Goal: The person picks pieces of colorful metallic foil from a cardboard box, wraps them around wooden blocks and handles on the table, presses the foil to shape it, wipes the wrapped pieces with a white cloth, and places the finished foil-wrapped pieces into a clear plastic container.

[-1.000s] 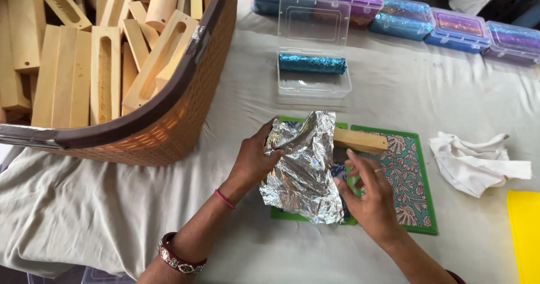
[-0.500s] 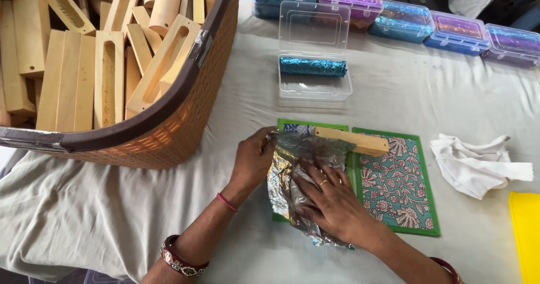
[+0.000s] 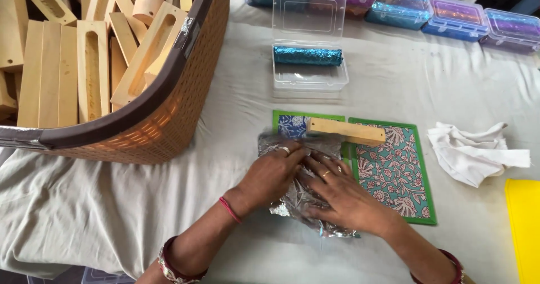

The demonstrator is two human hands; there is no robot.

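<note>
**Foil pressed flat under both hands**

The crumpled silver foil is pressed by the left hand and right hand, fingers flat, nothing clasped. It lies on the green patterned mat, mid-counter, below a wooden block.

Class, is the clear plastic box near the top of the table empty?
No, the open clear plastic box holds a blue glittery roll lying across it.

both forearms are bare, without sleeves. the left hand has a silver ring on one finger, a thin red thread around the wrist, and higher on the arm a bangle in dark red and silver. the right hand has a gold ring and a dark red bangle.
</note>
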